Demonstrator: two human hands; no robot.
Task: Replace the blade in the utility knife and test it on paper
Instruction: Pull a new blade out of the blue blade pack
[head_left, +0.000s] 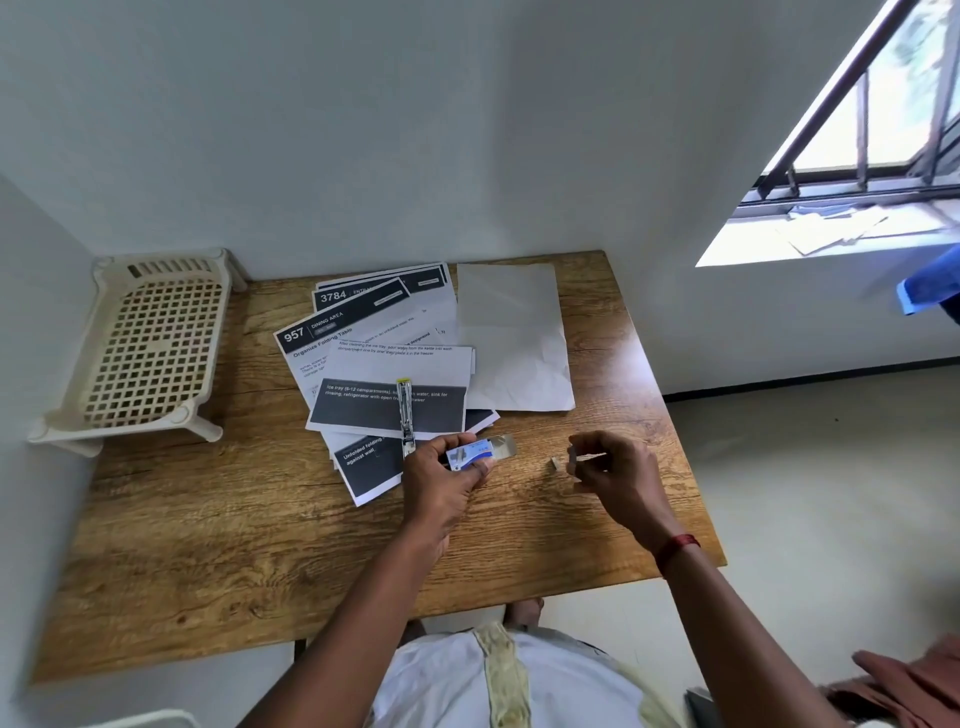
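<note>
Seated person: white shirt with a pale woven placket (506, 670), forearms stretched over the glossy wood-grain tabletop (234, 545).
Left hand (441, 478): fingers curled round a small blue-and-white plastic blade case (475, 453), its clear end pointing right.
Right hand (615, 470): red thread at the wrist; fingers pinch a thin flat strip (587, 458), seemingly a blade, too small to confirm.
Utility knife: the slim silver metal utility knife with a yellow end (405, 415) lies on black-and-white printed sheets (384, 364), just beside the left hand, held by neither.
Progress: roughly midway, by appearances; a fresh blade looks drawn, while fitting it and the test cut remain.
Test paper: a plain white creased sheet (514, 338), matte, right of the printouts.
Corner: cream plastic lattice rack (150, 348).
</note>
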